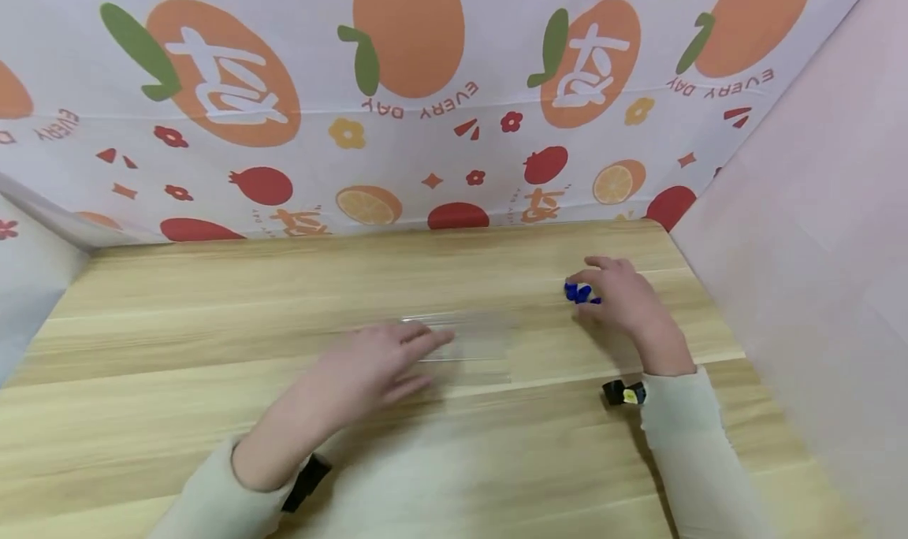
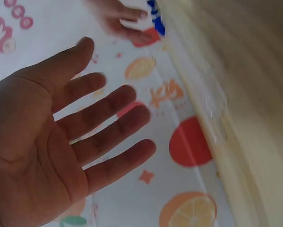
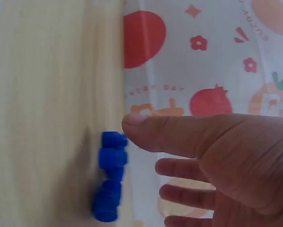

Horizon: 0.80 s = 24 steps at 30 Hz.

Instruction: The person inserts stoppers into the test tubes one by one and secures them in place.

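Several small blue cylindrical pieces (image 1: 582, 293) lie close together on the table's right side; in the right wrist view these blue pieces (image 3: 112, 158) stand in a row beyond the thumb. My right hand (image 1: 626, 299) is over and beside them, its thumb extended and nothing seen between its fingers. A clear, flat plastic container (image 1: 482, 342) lies mid-table, its exact shape hard to make out. Over its left end is my left hand (image 1: 365, 366), blurred. The left wrist view shows this left hand (image 2: 61, 132) with fingers spread and an empty palm.
The wood-grain table (image 1: 213, 310) meets a fruit-printed cloth (image 1: 312, 161) at the back. A pale wall (image 1: 816, 208) borders the right side, and another pale panel (image 1: 28, 279) is at the left. Black wrist mounts (image 1: 307, 482) sit under both sleeves.
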{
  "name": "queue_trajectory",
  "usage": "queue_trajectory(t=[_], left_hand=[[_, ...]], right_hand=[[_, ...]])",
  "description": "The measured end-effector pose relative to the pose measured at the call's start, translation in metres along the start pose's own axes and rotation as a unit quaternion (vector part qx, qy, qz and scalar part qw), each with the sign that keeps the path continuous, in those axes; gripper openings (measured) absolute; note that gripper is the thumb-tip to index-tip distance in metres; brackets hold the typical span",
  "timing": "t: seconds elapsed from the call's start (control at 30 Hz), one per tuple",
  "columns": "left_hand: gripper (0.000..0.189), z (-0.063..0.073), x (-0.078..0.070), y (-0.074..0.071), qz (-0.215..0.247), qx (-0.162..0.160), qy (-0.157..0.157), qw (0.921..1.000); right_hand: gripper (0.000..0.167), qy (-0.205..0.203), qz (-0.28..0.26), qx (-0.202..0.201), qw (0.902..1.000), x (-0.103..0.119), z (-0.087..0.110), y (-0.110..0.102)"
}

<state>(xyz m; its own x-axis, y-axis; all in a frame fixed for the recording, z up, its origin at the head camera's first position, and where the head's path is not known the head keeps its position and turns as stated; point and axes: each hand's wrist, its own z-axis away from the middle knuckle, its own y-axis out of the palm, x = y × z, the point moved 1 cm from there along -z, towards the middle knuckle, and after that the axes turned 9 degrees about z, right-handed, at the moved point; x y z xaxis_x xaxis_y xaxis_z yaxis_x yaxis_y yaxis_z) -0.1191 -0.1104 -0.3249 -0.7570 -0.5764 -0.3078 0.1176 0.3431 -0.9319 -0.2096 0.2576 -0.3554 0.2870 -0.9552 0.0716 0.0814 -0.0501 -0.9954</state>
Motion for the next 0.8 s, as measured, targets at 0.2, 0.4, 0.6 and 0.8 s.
queue_trajectory(t=[0.2,0.4,0.6,0.8], left_hand=[[0.041,0.010,-0.014,0.013,-0.013,0.034,0.016,0.9992],[0.037,0.006,-0.018,0.019,-0.012,0.054,0.013,0.9984],[0.033,-0.001,-0.019,0.027,-0.003,0.071,-0.003,0.9975],[0.032,0.001,-0.018,0.033,0.006,0.080,-0.013,0.9967]], right_hand=[[0.035,0.018,-0.012,-0.025,0.9995,0.013,-0.002,0.015],[0.032,0.015,0.014,-0.034,0.9992,0.011,-0.006,0.008],[0.031,0.026,0.007,-0.027,0.9993,0.000,-0.004,0.008],[0.031,0.026,-0.005,-0.022,0.9994,-0.004,-0.005,0.019]])
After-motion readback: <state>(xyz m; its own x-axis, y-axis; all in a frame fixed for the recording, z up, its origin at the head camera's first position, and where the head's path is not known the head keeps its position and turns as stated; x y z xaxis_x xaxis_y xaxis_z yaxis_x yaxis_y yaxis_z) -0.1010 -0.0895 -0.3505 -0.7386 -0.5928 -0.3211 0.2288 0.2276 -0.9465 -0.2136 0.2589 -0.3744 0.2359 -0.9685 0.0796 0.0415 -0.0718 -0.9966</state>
